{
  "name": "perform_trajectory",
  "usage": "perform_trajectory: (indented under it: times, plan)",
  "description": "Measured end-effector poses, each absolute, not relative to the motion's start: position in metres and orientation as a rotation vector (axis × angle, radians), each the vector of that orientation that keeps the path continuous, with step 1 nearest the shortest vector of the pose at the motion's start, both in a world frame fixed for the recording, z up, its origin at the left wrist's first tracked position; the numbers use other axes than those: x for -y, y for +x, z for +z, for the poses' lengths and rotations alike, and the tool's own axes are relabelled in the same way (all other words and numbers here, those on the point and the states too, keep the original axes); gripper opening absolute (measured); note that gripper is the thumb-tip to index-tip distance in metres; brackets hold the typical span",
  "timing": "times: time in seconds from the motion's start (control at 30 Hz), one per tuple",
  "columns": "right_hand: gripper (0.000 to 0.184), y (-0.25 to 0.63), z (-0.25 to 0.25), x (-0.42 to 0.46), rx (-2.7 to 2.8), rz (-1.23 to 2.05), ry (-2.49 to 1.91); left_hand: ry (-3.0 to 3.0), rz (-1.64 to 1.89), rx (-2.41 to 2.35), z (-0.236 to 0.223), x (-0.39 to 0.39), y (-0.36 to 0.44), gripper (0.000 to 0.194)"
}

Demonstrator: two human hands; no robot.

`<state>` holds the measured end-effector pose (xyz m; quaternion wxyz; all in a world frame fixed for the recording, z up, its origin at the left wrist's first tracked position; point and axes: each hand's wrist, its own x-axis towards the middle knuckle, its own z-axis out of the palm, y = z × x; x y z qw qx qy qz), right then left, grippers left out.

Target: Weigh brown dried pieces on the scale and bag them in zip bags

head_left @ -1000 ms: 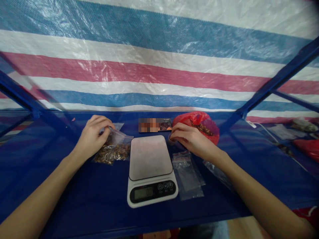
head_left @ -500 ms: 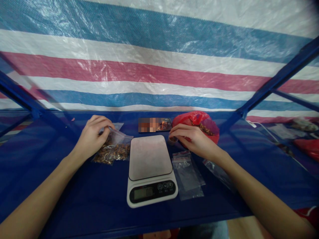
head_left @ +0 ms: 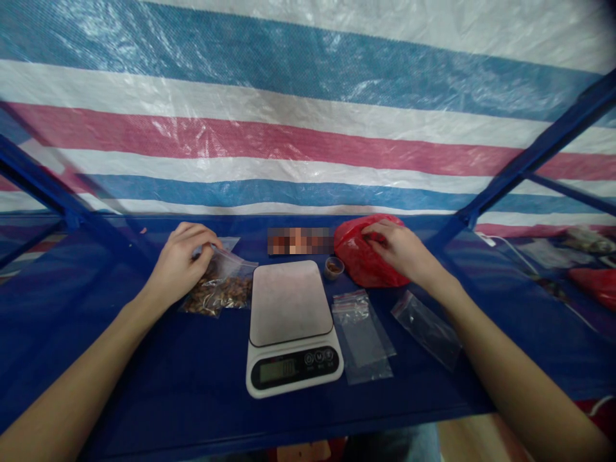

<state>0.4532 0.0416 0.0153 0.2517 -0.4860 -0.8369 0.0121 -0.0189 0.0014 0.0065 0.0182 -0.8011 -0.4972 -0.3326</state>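
My left hand [head_left: 190,253] pinches the top of a clear zip bag [head_left: 233,258]. Brown dried pieces [head_left: 231,293] fill the lower part of the bags under that hand, left of the scale. Farther right, my right hand [head_left: 397,247] has its fingers curled together on a red plastic bag [head_left: 353,256], whose contents are hidden. Between that bag and the scale stands a small clear cup [head_left: 333,268] with something brown inside. A white kitchen scale [head_left: 291,308] lies in the middle with a bare plate; its display is faint and seems to read zero.
Flat clear zip bags [head_left: 363,340] lie right of the scale, and another clear bag [head_left: 426,327] rests under my right forearm. Behind the scale is a blurred-out flat object [head_left: 298,241]. Blue posts [head_left: 510,160] frame the blue shelf [head_left: 192,398], backed by a striped sheet [head_left: 289,141].
My right hand has let go of the small cup, leaving it beside the scale, and moved right onto the red bag. The bag's contents no longer show. My left hand stays put.
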Motion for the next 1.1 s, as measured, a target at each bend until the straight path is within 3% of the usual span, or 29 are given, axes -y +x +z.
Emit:
perform_trajectory:
  times: [0.27,0.87,1.1]
  plan:
    - [0.018,0.450,-0.013,-0.058,2.415,0.191,-1.193,-2.511,-1.029,1.539,0.005,-0.002,-0.018,0.030]
    - [0.027,0.450,-0.007,-0.058,2.424,0.170,-1.160,-2.513,-1.087,1.548,0.002,-0.003,-0.016,0.030]
    - [0.020,0.454,0.002,-0.056,2.283,0.152,-1.154,-2.501,-1.087,1.570,0.003,-0.002,-0.015,0.030]
